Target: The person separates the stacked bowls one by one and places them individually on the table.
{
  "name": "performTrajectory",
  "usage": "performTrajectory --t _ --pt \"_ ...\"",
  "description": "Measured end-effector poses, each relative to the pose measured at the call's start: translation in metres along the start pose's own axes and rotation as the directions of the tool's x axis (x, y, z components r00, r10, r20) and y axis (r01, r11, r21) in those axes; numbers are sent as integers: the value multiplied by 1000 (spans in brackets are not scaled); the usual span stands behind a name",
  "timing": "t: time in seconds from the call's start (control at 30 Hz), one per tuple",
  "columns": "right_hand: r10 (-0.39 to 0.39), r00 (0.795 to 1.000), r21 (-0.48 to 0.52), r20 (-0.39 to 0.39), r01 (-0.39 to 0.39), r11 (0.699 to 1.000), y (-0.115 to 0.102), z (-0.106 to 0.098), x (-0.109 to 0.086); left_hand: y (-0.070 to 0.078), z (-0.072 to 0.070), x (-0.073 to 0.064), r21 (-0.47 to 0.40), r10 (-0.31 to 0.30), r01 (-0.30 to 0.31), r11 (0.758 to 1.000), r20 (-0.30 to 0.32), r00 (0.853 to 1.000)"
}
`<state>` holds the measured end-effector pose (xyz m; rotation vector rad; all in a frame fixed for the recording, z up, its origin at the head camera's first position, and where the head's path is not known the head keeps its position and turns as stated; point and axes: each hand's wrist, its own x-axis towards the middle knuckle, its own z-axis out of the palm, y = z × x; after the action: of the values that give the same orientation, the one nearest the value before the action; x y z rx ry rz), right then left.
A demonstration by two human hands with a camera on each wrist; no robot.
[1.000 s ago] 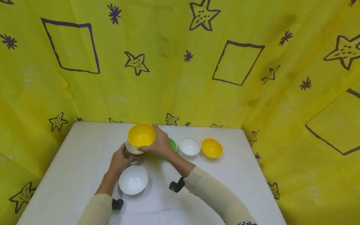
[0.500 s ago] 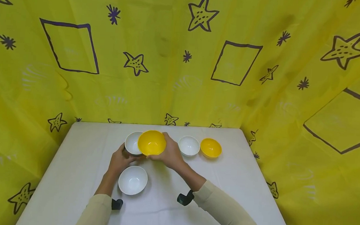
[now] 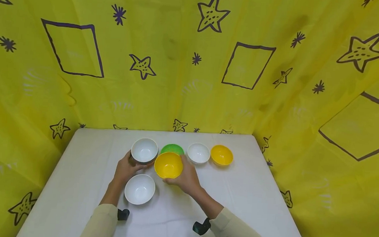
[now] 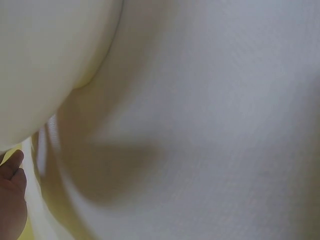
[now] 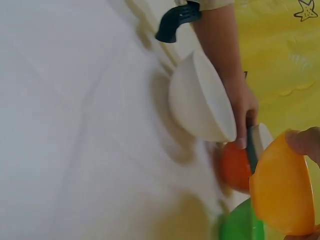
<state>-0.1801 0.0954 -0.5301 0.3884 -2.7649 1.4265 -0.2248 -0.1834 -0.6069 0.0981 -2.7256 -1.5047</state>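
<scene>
My right hand (image 3: 187, 177) grips a yellow bowl (image 3: 168, 165) by its right side, thumb at the near edge. In the head view this bowl overlaps the front of a green bowl (image 3: 173, 149). My left hand (image 3: 128, 170) holds a stack at the left, with a white bowl (image 3: 144, 150) on top. From the right wrist view, a dark bowl (image 5: 252, 146) and an orange bowl (image 5: 235, 167) show beneath that white one. Another white bowl (image 3: 139, 189) sits nearer, in front of the stack; its pale underside (image 4: 40, 60) probably fills the left wrist view's corner.
On the white-covered table (image 3: 203, 207), a white bowl (image 3: 198, 153) and a second yellow bowl (image 3: 221, 155) stand right of the green one. A yellow curtain (image 3: 164, 94) with drawn stars hangs behind and around the table. Dark wrist-camera mounts (image 3: 201, 226) jut from the sleeves.
My right hand has carried the yellow bowl from over the stack rightward and nearer, uncovering the stack's white top bowl and part of the green bowl. My left hand stays at the stack.
</scene>
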Motion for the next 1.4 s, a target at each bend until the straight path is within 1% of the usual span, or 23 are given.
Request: performTrajectory --t 0.1,0.23,0.43,0.6,0.73,0.83,0.97,1.1,1.23,1.4 --pt "13 1000 17 6 -13 1000 9 3 -9 0 -1 2 -4 4 -4 1000 -5 1000" --pt "16 1000 32 8 -16 999 19 6 -16 0 -2 3 -5 13 -13 1000 -4 1000" --pt "43 999 -17 5 -43 999 30 12 -23 -1 -1 2 -6 8 -8 1000 -5 1000" --pt "69 998 -20 7 -69 997 37 17 -27 -2 1 1 -16 4 -4 1000 -6 1000" --pt "86 996 -55 12 -85 995 44 20 -29 -2 1 1 -12 3 -3 1000 -8 1000" --pt "79 997 -83 13 -78 994 46 20 -30 -1 0 2 -8 6 -7 1000 -17 1000" --pt "67 998 -96 13 -65 993 46 19 -31 0 -1 2 -14 24 -24 1000 -22 999" --pt "83 996 -98 28 -79 992 45 18 -33 -1 -2 1 -24 38 -38 999 -17 999" --pt "97 995 -91 36 -94 991 44 17 -35 -1 -2 1 -21 38 -39 999 -14 999" --pt "100 995 -84 31 -97 992 44 19 -37 -1 -2 1 -18 25 -25 1000 -8 1000"
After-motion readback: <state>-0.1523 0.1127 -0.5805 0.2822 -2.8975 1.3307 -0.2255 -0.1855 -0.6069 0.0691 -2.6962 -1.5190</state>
